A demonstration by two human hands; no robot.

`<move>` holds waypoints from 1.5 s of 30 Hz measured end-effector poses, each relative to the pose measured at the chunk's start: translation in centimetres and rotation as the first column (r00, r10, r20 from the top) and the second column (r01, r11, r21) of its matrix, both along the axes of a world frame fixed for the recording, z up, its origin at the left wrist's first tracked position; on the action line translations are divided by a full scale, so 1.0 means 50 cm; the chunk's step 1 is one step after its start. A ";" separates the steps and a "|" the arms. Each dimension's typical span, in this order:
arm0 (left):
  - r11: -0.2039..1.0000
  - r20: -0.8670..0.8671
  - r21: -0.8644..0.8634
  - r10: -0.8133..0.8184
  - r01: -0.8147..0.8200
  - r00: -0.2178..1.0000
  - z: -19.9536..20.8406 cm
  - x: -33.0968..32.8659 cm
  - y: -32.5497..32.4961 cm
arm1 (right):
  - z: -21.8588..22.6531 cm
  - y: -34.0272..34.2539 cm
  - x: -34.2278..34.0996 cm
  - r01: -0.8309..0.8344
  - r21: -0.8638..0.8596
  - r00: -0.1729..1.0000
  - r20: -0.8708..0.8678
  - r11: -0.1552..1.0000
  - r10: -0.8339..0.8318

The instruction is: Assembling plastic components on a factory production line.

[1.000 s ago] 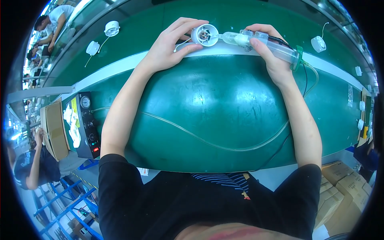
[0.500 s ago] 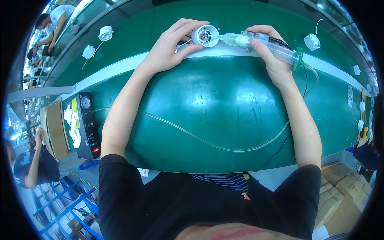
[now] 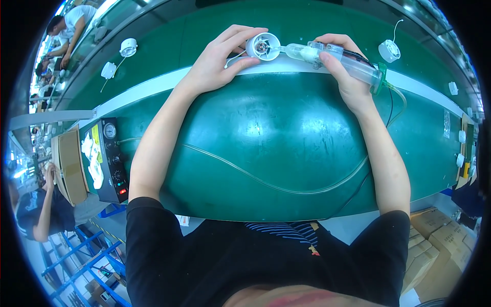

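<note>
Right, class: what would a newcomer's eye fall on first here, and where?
Near the top centre, the left hand holds a white round housing, and the right hand points a clear syringe-like dispenser at it. At the left end of the green bench stands a black control box with a round gauge.

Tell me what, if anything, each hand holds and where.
Left hand: white round housing, by opposite sides of its outer wall. Right hand: clear syringe-type dispenser, around the front of its barrel.
</note>
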State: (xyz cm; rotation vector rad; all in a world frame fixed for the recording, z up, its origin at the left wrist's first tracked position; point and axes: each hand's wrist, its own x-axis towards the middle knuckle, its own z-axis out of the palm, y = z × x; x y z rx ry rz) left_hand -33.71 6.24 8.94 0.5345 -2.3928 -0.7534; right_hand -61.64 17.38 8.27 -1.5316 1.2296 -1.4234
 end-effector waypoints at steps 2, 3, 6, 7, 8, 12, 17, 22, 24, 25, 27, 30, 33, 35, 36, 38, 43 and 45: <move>1.000 0.006 0.008 0.003 -0.003 1.000 0.000 -0.001 0.004 | -0.003 0.000 -0.001 0.001 -0.007 1.000 0.000 1.000 -0.001; 1.000 0.009 0.012 0.004 -0.004 1.000 0.000 -0.001 0.005 | -0.002 0.000 -0.001 0.001 -0.008 1.000 0.000 1.000 -0.001; 1.000 0.012 -0.011 0.009 -0.009 1.000 0.000 -0.001 0.003 | -0.002 -0.001 0.000 -0.001 -0.006 1.000 -0.008 1.000 0.001; 1.000 0.013 -0.024 0.012 -0.012 1.000 0.000 -0.001 0.002 | -0.001 -0.001 0.000 -0.002 -0.007 1.000 -0.008 1.000 0.001; 1.000 0.013 -0.024 0.012 -0.012 1.000 0.001 0.000 0.003 | -0.001 0.000 0.001 -0.001 -0.009 1.000 -0.005 1.000 0.001; 0.998 0.071 0.026 0.046 -0.048 0.996 0.001 -0.001 0.003 | 0.000 0.000 0.003 0.009 -0.017 1.000 0.000 1.000 -0.009; 0.903 -0.046 -0.300 0.309 -0.308 0.950 -0.031 0.004 -0.025 | 0.006 -0.002 0.002 0.014 0.007 0.999 0.052 1.000 -0.015; 0.721 -0.148 -0.513 0.460 -0.466 0.875 -0.006 0.006 -0.016 | -0.006 -0.016 0.002 -0.008 -0.005 0.999 0.040 1.000 0.008; 0.822 -0.075 -0.455 0.348 -0.343 0.934 0.004 -0.009 0.004 | 0.000 -0.015 0.003 -0.022 0.006 0.999 0.043 1.000 0.022; 0.893 0.041 -0.391 0.258 -0.222 0.965 0.002 -0.010 0.008 | 0.003 -0.011 0.000 -0.006 0.002 1.000 0.023 1.000 0.006; 0.921 0.066 -0.335 0.231 -0.196 0.971 -0.003 -0.013 -0.002 | 0.003 -0.007 -0.003 -0.031 0.021 0.998 0.050 0.999 0.030; 0.961 0.142 -0.226 0.197 -0.162 0.970 -0.010 -0.007 -0.005 | -0.013 0.003 0.004 -0.052 0.016 0.997 0.059 0.999 0.051; 0.966 0.134 -0.200 0.192 -0.163 0.972 -0.019 -0.015 0.010 | -0.024 0.009 -0.003 -0.034 0.016 0.999 0.034 0.999 0.033; 0.964 0.127 -0.213 0.189 -0.159 0.974 -0.014 -0.018 0.016 | -0.031 0.007 -0.002 -0.050 0.012 0.997 0.062 0.999 0.049; 0.959 0.135 -0.228 0.201 -0.167 0.970 -0.010 -0.012 0.016 | -0.033 0.006 0.001 -0.056 0.012 0.996 0.075 0.998 0.055; 0.963 0.117 -0.232 0.169 -0.138 0.979 -0.015 -0.022 0.013 | -0.033 0.012 -0.005 -0.058 0.034 0.994 0.092 0.998 0.054; 0.967 0.132 -0.215 0.170 -0.139 0.977 0.000 -0.033 0.008 | -0.028 0.004 -0.011 -0.055 0.038 0.987 0.152 0.998 0.048; 0.971 0.129 -0.206 0.151 -0.123 0.980 -0.001 -0.027 0.007 | -0.030 -0.009 -0.008 -0.054 -0.048 0.996 0.061 0.997 0.057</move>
